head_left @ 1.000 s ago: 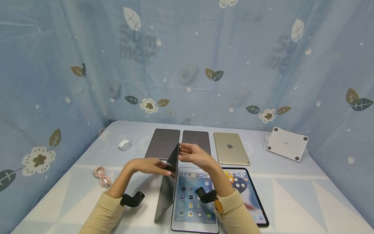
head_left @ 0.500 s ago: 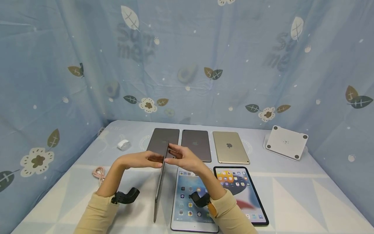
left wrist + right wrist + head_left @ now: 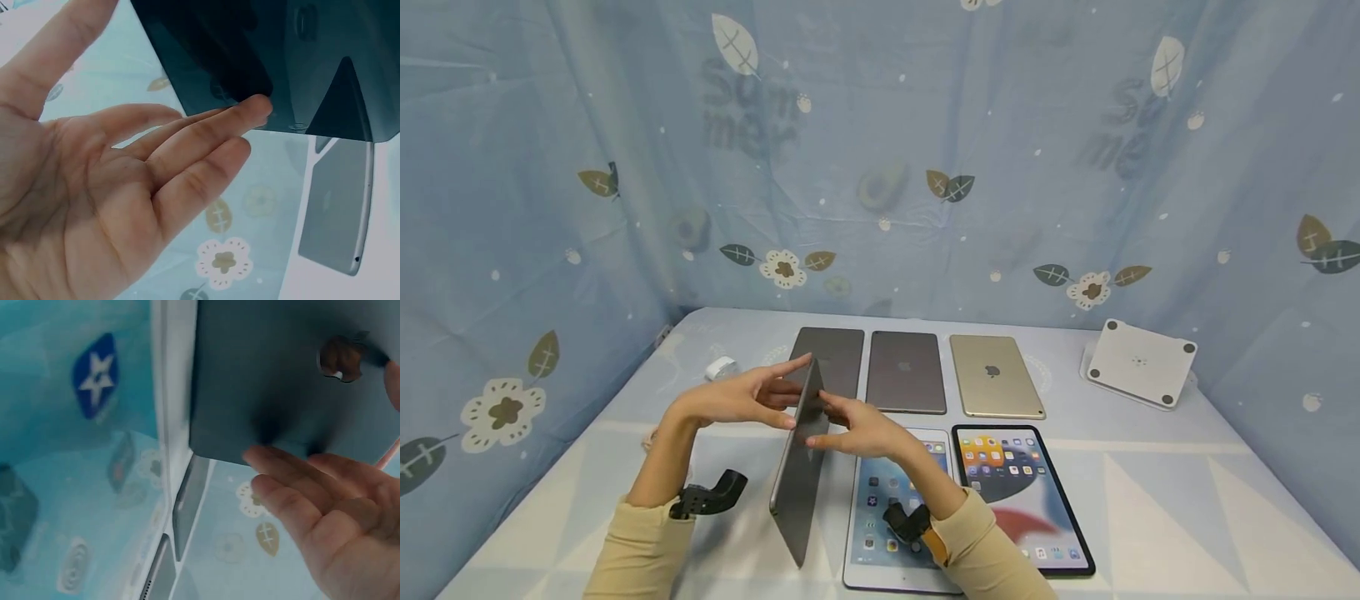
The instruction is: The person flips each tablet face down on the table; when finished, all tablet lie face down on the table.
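A dark grey tablet (image 3: 797, 492) is held nearly upright on edge between my two hands, left of the white-framed tablet (image 3: 895, 577). My left hand (image 3: 733, 396) is on its glossy screen side. In the left wrist view the straight fingers of the left hand (image 3: 112, 181) touch the dark screen (image 3: 337, 69) near an edge. On the back side, my right hand (image 3: 868, 429) lays its thumb and fingertips against the tablet. The right wrist view shows the right hand (image 3: 344, 512) with extended fingers at the grey back (image 3: 250, 375), below an apple logo (image 3: 340, 357).
A black-rimmed tablet (image 3: 1022, 508) with a lit screen lies at right. Behind lie two dark tablets, one left (image 3: 842, 354) and one middle (image 3: 906, 375), and a gold tablet (image 3: 996, 375). A white stand (image 3: 1142, 362) sits back right, a white charger (image 3: 721, 367) back left.
The grey tablet has moved left, off the white-framed tablet's edge, and has turned so its back now shows. Both hands have shifted left with it.
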Action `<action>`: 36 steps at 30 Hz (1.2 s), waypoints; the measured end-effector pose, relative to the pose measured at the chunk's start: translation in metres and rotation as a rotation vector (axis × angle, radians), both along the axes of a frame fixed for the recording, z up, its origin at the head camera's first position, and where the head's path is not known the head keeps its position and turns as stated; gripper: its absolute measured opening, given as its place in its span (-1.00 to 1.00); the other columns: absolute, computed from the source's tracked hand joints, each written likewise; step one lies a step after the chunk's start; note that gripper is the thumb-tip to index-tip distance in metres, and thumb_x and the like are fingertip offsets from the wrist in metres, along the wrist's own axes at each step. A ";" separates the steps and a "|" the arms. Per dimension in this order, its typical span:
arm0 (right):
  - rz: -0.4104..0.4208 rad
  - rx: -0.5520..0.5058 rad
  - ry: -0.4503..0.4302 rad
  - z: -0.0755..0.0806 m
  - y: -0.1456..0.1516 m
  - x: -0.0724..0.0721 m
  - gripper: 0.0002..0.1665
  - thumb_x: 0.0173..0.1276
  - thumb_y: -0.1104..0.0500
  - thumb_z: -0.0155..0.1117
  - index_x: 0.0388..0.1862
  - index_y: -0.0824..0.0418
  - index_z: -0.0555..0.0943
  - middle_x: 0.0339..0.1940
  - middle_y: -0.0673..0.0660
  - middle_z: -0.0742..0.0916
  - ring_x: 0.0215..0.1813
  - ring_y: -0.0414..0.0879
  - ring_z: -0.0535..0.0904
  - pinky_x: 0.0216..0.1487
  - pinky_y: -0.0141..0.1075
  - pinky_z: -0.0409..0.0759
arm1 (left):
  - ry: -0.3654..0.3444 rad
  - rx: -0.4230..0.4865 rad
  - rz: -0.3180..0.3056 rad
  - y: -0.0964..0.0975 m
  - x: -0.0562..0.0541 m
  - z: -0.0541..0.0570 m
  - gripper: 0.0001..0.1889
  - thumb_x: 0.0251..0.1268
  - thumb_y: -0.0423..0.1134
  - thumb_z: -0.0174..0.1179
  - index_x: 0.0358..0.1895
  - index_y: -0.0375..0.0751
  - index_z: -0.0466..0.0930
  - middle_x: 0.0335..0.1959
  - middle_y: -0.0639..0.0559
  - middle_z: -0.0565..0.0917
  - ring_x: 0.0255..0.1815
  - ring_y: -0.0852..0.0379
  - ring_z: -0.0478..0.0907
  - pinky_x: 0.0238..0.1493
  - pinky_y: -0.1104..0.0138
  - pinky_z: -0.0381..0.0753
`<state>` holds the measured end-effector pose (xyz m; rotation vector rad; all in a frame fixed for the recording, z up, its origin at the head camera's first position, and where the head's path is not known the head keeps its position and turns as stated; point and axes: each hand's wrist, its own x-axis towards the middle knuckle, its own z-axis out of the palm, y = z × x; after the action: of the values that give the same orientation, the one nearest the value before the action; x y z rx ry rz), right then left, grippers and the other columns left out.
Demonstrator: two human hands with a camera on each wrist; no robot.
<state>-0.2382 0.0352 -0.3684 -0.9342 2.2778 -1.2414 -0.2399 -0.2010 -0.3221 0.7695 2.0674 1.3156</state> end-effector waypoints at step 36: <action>0.027 0.424 0.142 -0.011 0.002 -0.002 -0.25 0.34 -0.10 0.22 0.36 0.31 0.39 0.36 0.17 0.52 0.38 0.03 0.42 0.28 -0.17 0.49 | 0.080 -0.323 0.046 -0.034 -0.007 -0.016 -0.09 0.02 -0.46 0.38 0.35 -0.76 -0.02 0.32 -0.62 0.24 0.32 -0.44 0.32 0.18 -0.02 0.52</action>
<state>-0.2400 0.0371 -0.3790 -0.9097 2.4885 -0.6530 -0.2465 -0.2351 -0.3384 0.6419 2.2968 0.9507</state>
